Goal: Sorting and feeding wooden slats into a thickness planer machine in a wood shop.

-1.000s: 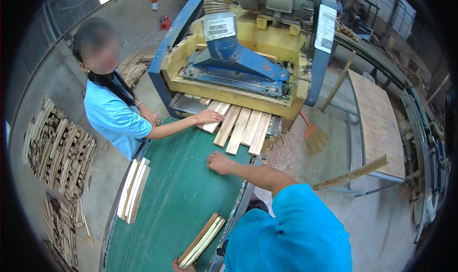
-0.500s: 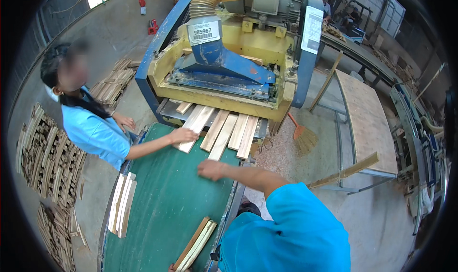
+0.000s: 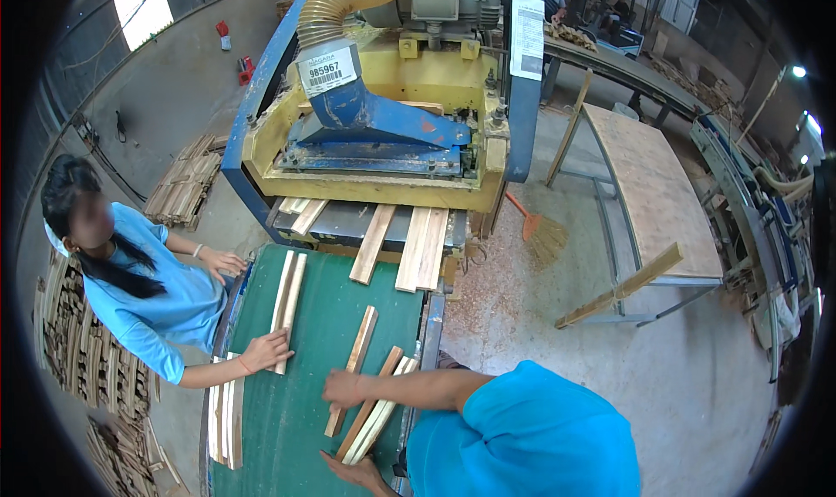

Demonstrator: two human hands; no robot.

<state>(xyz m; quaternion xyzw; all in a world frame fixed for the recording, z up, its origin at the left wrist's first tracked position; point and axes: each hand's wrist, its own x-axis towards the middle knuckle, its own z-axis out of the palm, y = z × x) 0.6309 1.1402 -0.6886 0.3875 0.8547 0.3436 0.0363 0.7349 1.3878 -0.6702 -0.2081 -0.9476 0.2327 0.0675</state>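
My right hand (image 3: 345, 388) is closed around the middle of a wooden strip (image 3: 362, 333) lying lengthwise on the green conveyor belt (image 3: 287, 445). Just to its right rests a small bundle of wooden strips (image 3: 374, 419), pale ones beside a browner one. At the bundle's near end my left hand (image 3: 355, 473) grips the strip ends, its palm partly cut off by the lower edge. Across the belt, a co-worker's hand (image 3: 266, 351) holds a pair of strips (image 3: 290, 297). More strips (image 3: 424, 249) stick out from under the yellow and blue machine (image 3: 366, 188).
Another bundle of strips (image 3: 226, 410) lies along the belt's left edge, beside the co-worker (image 3: 148, 279). Stacked wood (image 3: 96, 340) stands on the floor at left. To the right are a plywood-topped table (image 3: 649, 192), an upright wooden bar (image 3: 623, 290) and a broom (image 3: 544, 236).
My right hand has come back from the machine's outlet with a strip, toward my left hand. The co-worker has drawn strips back along the belt. The view has shifted.
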